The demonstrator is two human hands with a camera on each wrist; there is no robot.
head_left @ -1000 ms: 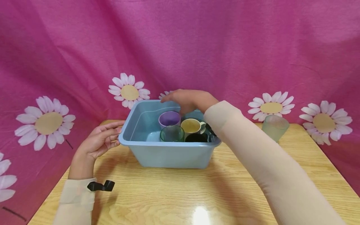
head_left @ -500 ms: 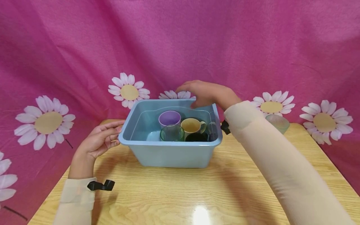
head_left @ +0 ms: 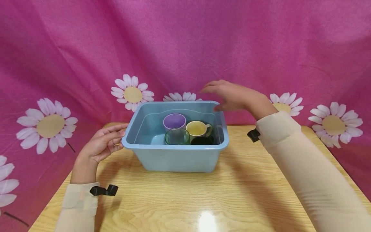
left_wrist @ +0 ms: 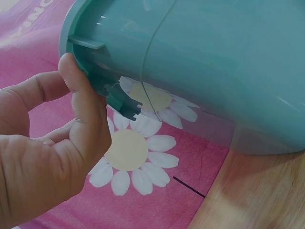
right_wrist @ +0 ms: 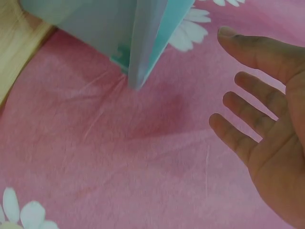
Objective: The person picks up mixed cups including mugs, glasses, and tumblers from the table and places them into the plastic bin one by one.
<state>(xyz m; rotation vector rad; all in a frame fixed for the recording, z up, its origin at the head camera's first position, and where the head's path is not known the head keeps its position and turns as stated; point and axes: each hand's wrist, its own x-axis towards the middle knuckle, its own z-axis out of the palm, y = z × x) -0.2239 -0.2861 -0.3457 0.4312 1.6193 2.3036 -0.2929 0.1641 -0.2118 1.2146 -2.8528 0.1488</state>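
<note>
A light blue plastic tub stands on the wooden table. My left hand touches its left rim from outside with its fingers, and in the left wrist view the fingertips meet the rim's outer edge. Inside the tub are a purple cup, a green-tinted glass, a yellow mug with its handle to the right, and a dark cup partly hidden by the front wall. Above the tub's back right corner, my right hand hovers with spread fingers and holds nothing.
Behind the table hangs a pink cloth with daisies. Black camera mounts sit at both wrists. The right sleeve crosses the table's right side.
My right hand has lifted away from over the cups and moved right and slightly up. The frosted glass on the right is now hidden by the arm. The left hand stays put.
</note>
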